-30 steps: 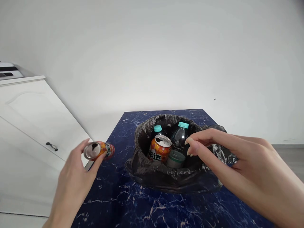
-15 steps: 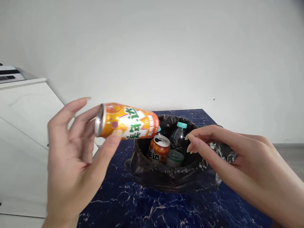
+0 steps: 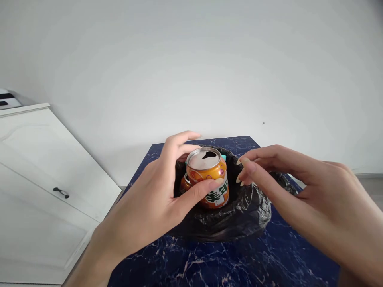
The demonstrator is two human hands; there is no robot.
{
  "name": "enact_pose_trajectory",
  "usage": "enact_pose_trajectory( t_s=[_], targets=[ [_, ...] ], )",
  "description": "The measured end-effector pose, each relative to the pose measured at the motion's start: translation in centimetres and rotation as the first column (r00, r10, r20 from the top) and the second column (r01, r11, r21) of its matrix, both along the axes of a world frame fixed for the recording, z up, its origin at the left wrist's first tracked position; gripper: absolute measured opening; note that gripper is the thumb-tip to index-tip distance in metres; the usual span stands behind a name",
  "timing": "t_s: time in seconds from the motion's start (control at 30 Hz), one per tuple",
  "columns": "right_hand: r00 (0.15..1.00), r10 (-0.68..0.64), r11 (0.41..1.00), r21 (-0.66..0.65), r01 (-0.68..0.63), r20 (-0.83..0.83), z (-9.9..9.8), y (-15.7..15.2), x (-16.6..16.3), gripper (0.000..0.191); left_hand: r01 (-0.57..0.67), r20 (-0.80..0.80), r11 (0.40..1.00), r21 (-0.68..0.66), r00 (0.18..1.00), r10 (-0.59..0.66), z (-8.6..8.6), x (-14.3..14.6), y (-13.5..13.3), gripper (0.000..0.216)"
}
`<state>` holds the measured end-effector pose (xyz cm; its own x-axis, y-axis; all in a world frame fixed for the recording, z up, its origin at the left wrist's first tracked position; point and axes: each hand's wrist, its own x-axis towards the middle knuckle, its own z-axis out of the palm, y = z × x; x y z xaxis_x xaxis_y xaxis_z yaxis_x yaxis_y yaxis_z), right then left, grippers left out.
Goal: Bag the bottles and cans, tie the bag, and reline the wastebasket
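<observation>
An orange soda can [image 3: 213, 175], opened at the top and nearly upright, is gripped by my left hand [image 3: 167, 191] over a bin lined with a black plastic bag [image 3: 227, 229]. Thumb and fingers wrap its near and far sides. Behind it, a second orange can [image 3: 184, 183] shows only in part inside the bag. Bits of turquoise cap show beside the held can; the rest of the contents is hidden. My right hand [image 3: 302, 187] hovers at the bag's right rim, thumb and fingertips pinched together; I cannot make out anything between them.
The bagged bin stands on a dark blue marble-patterned table [image 3: 191, 267] against a pale wall [image 3: 209, 71]. To the left is a white cabinet [image 3: 38, 171] with a dark handle [image 3: 61, 193]. A white and black object [image 3: 8, 99] sits on top of it.
My left hand has moved right and turned the can from lying sideways to nearly upright over the bag. My right hand stays about where it was. The view has shifted slightly.
</observation>
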<state>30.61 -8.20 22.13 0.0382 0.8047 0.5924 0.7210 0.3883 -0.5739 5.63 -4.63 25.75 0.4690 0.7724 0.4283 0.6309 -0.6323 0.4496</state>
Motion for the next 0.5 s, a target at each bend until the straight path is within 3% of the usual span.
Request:
enact_pose_trajectory(
  t_s=[0.2, 0.5],
  targets=[
    [0.998, -0.053, 0.994, -0.096, 0.049, -0.038, 0.4, -0.4, -0.2, 0.022, 0.049, -0.172, 0.998, 0.048, 0.984, -0.040, 0.9, 0.7, 0.4, 0.043],
    [0.997, -0.048, 0.995, -0.090, 0.042, -0.063, 0.4, -0.3, -0.2, 0.026, 0.134, -0.305, 0.990, -0.040, 0.942, -0.140, 1.0, 1.5, 1.0, 0.040]
  ],
)
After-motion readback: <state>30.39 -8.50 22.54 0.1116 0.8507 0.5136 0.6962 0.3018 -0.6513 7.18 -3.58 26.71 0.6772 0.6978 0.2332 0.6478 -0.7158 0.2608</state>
